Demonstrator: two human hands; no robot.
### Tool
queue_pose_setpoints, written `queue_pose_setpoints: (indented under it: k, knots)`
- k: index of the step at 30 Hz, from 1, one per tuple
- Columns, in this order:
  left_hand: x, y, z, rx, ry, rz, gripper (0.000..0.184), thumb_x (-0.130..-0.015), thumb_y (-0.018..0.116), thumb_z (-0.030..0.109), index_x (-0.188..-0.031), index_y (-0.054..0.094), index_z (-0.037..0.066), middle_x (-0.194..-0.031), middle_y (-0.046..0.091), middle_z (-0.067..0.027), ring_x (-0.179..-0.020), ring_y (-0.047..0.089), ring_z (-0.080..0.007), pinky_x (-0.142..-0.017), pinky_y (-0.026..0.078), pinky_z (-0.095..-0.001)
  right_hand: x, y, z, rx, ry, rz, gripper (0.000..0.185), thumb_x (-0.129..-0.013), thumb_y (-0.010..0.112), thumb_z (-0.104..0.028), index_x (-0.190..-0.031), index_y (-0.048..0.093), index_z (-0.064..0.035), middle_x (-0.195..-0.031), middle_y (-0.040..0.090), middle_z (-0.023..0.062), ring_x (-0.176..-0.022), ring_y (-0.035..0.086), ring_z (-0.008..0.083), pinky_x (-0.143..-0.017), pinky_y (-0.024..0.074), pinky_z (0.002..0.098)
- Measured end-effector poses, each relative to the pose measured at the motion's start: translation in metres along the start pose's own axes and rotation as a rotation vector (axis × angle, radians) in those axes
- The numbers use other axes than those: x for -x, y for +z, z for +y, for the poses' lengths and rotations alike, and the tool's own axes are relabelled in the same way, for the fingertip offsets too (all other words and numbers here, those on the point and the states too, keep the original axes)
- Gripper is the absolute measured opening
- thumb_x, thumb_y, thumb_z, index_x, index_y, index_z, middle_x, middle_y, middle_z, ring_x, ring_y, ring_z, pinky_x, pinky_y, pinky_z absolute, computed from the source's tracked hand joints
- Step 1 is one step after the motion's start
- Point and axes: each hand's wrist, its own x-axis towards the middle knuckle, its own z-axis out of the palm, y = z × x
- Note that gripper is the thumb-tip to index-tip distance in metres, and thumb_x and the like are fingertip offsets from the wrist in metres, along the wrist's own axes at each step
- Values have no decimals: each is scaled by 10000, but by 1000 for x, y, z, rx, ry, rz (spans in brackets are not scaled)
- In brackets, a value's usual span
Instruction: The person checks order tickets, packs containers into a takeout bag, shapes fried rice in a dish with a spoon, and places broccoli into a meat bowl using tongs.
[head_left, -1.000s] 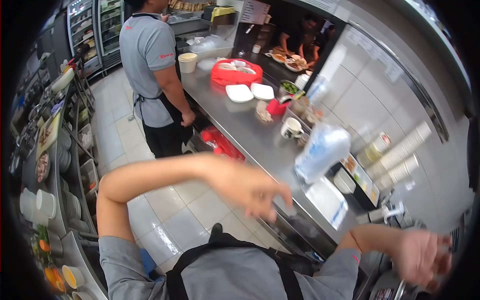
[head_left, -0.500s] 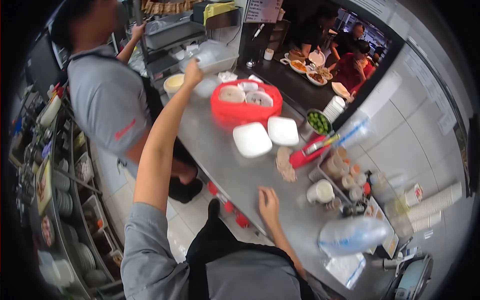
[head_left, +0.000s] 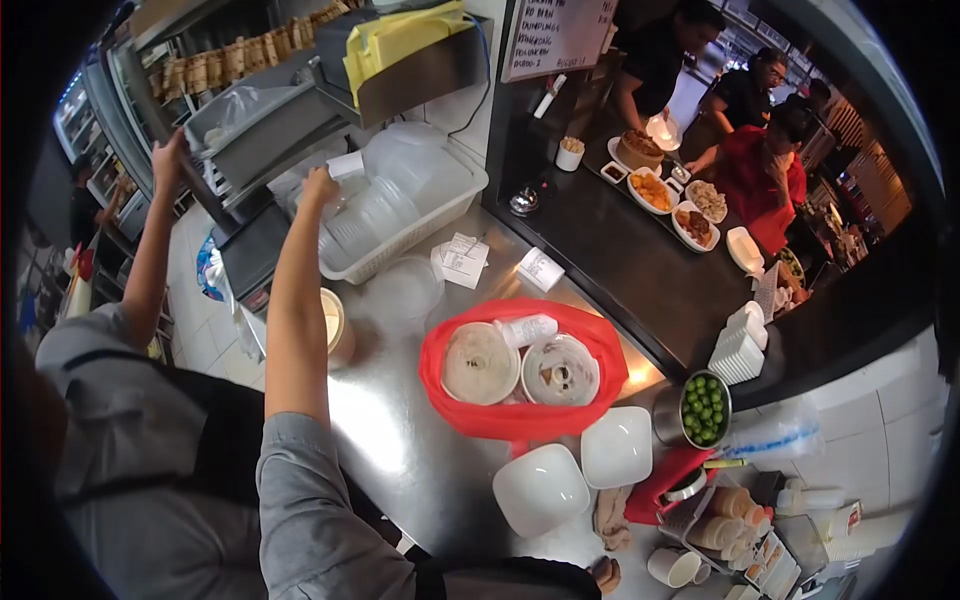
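My left hand (head_left: pixel 320 188) is stretched out over a white plastic basket (head_left: pixel 405 243) of clear plastic lids and containers (head_left: pixel 365 215). Its fingers look closed; what they grip, if anything, I cannot make out. A small white slip (head_left: pixel 346 165) is just beyond them. My right hand (head_left: pixel 606 574) shows only partly at the lower edge, near a beige cloth (head_left: pixel 612 518), its fingers mostly hidden. Between the hands, a red plastic bag (head_left: pixel 450 418) stands open around two round lidded tubs (head_left: pixel 480 365). Two white square bowls (head_left: pixel 541 490) sit beside it.
A co-worker's hand (head_left: pixel 170 160) is at a shelf post on the left. A cream-coloured tub (head_left: pixel 338 330) and receipts (head_left: pixel 462 262) lie on the steel counter. Green limes (head_left: pixel 704 408) fill a metal pot. Filled dishes (head_left: pixel 652 190) stand on the dark pass-through ledge, with people behind.
The view has swung left and closer to the basket. My left hand has come over the lids. My right hand has slipped mostly out of view.
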Motion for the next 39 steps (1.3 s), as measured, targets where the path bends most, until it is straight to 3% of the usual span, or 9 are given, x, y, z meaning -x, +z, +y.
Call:
queue_pose_setpoints:
  k: [6, 12, 15, 19, 23, 26, 31, 32, 39]
  knots:
    - [-54, 38, -46, 41, 190, -41, 325, -658, 654, 237, -938, 662, 71, -899, 635, -184, -843, 618, -316, -756, 479, -369, -10, -8, -14, 48, 59, 22, 388, -851, 470, -182, -1175, 399, 21, -1198, 395, 240, -1097, 379, 384, -938, 273, 478]
    - [-15, -62, -2, 311, 106, 54, 252, -714, 646, 211, -892, 659, 33, -742, 645, -144, -706, 628, -236, -643, 460, -344, -28, -31, -26, -2, 35, 99, 389, -868, 454, -185, -1187, 381, 24, -1217, 380, 244, -1118, 370, 381, -954, 265, 475]
    - [21, -117, 13, 410, 143, -201, 234, -776, 621, 223, -899, 648, 25, -717, 633, -52, -629, 580, -100, -604, 466, -273, -58, -49, -47, -100, -46, 177, 389, -876, 446, -187, -1194, 373, 26, -1226, 373, 246, -1128, 365, 380, -961, 260, 473]
    - [138, -172, 64, 1091, 374, -610, 245, -824, 589, 140, -1012, 575, -15, -847, 626, -13, -699, 583, -63, -644, 475, -205, -142, -70, -122, -519, -384, 222, 306, -876, 457, -162, -1123, 424, 16, -1213, 397, 237, -1120, 391, 351, -972, 274, 445]
    - [261, -196, 136, 1381, 561, -863, 190, -805, 600, 90, -970, 584, -3, -849, 633, -17, -710, 585, -58, -660, 472, -202, -205, -92, -219, -904, -592, -102, 439, -816, 504, -9, -1239, 391, 23, -1258, 437, 174, -1195, 392, 285, -989, 300, 388]
    - [324, -189, 174, 1375, 656, -1042, 189, -785, 612, 57, -962, 581, 0, -839, 639, -24, -720, 587, -56, -676, 465, -193, -230, -102, -266, -1712, -271, -596, 604, -802, 568, -24, -1333, 281, -16, -1370, 312, 134, -1268, 298, 212, -1020, 258, 333]
    - [397, -194, 215, 1127, 813, -1156, 229, -787, 598, 19, -1008, 579, -36, -873, 642, -47, -755, 581, -60, -685, 461, -197, -240, -111, -229, -1443, -284, -859, 282, -779, 626, -38, -1043, 567, 43, -1010, 608, 111, -946, 553, 119, -877, 399, 257]
    - [409, -197, 219, 1076, 827, -1128, 240, -787, 596, 12, -1019, 577, -45, -878, 643, -51, -761, 582, -62, -689, 461, -199, -231, -116, -220, -1479, -423, -617, 92, -773, 639, -38, -821, 623, 39, -767, 641, 55, -752, 578, 71, -728, 449, 209]
    - [488, -226, 244, 1058, 887, -1039, 271, -753, 614, -25, -1023, 586, -40, -917, 638, -58, -803, 589, -80, -726, 465, -210, -192, -164, -154, -1465, -165, -586, 74, -774, 641, -49, -765, 606, 16, -720, 639, 67, -612, 568, 65, -559, 426, 187]
